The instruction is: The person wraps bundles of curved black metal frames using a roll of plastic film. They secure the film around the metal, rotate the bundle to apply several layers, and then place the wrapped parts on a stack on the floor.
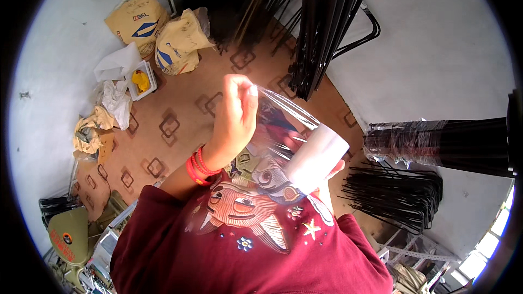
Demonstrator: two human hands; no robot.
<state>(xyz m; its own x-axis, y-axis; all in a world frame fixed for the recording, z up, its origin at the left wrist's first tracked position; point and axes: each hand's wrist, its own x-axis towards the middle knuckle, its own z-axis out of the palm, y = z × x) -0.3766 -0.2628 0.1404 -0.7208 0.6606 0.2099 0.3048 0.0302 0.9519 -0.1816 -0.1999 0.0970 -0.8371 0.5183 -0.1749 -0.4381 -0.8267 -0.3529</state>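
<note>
A white roll of clear plastic film [318, 158] is held tilted in front of my chest. My left hand [237, 120] is raised, its thumb and fingers closed on the loose end of the film. Between that hand and the roll stretches a shiny see-through sheet [283, 106], with my shirt showing behind it. My right hand [335, 170] grips the roll from its far side; most of its fingers are hidden behind the roll.
Bundled black tubes [327, 27] lean at the back, and a film-wrapped bundle [414, 142] juts in at right above bent black rods [397, 193]. Tan sacks [180, 43] and a white bin [144, 80] stand at left. An olive chair [70, 234] is lower left.
</note>
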